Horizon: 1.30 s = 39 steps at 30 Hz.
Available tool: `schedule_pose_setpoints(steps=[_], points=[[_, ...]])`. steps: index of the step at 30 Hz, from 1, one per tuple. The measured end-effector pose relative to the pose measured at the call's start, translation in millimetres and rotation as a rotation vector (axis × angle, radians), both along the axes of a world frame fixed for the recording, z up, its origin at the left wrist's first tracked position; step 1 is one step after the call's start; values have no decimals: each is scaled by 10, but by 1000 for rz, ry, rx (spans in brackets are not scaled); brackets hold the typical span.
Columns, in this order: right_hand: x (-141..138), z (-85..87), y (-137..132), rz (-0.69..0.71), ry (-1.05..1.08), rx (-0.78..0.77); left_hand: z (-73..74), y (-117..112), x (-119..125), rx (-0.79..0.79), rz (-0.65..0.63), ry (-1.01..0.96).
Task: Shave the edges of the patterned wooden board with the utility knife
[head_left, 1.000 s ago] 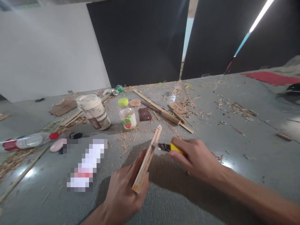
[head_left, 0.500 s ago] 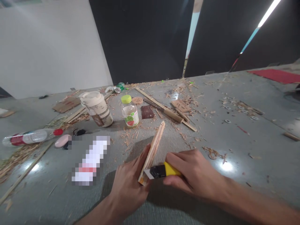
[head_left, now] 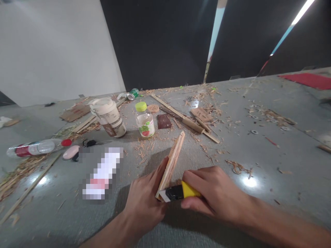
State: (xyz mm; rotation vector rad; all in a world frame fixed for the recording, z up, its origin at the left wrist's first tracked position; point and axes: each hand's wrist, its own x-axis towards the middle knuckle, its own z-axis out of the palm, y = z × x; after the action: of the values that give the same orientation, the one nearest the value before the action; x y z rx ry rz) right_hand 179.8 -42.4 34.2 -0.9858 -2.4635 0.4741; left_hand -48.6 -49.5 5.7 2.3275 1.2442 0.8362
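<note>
My left hand (head_left: pixel 144 203) is closed around the near end of a pale wooden strip (head_left: pixel 172 162), which slants up and away from me over the grey floor. My right hand (head_left: pixel 214 193) grips a yellow and black utility knife (head_left: pixel 178 192). Its blade end rests against the lower end of the strip, right beside my left fingers.
Wood shavings (head_left: pixel 144 146) litter the floor. Beyond stand a small bottle with a green lid (head_left: pixel 144 120), a tilted paper cup (head_left: pixel 108 117), a brown sanding square (head_left: pixel 164 121), wooden sticks (head_left: pixel 186 120), a lying plastic bottle (head_left: pixel 36 148), a green can (head_left: pixel 133 93) and small washers (head_left: pixel 269 119).
My right hand has drawn the knife down from the strip's middle to its near end. Both hands shifted slightly right in view.
</note>
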Motion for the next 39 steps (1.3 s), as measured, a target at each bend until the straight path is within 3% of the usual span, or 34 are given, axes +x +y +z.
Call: schedule_pose_setpoints(steps=[6, 17, 32, 35, 39], points=[[8, -2, 7, 5, -18, -19, 1, -9, 2, 9, -4, 14], [39, 66, 71, -93, -132, 317, -3, 4, 10, -33, 24, 29], [28, 56, 52, -163, -159, 436, -2, 41, 1, 50, 36, 80], [197, 62, 209, -334, -245, 380, 4, -17, -15, 91, 32, 95], [619, 112, 574, -795, -367, 296, 13, -102, -34, 130, 20, 82]])
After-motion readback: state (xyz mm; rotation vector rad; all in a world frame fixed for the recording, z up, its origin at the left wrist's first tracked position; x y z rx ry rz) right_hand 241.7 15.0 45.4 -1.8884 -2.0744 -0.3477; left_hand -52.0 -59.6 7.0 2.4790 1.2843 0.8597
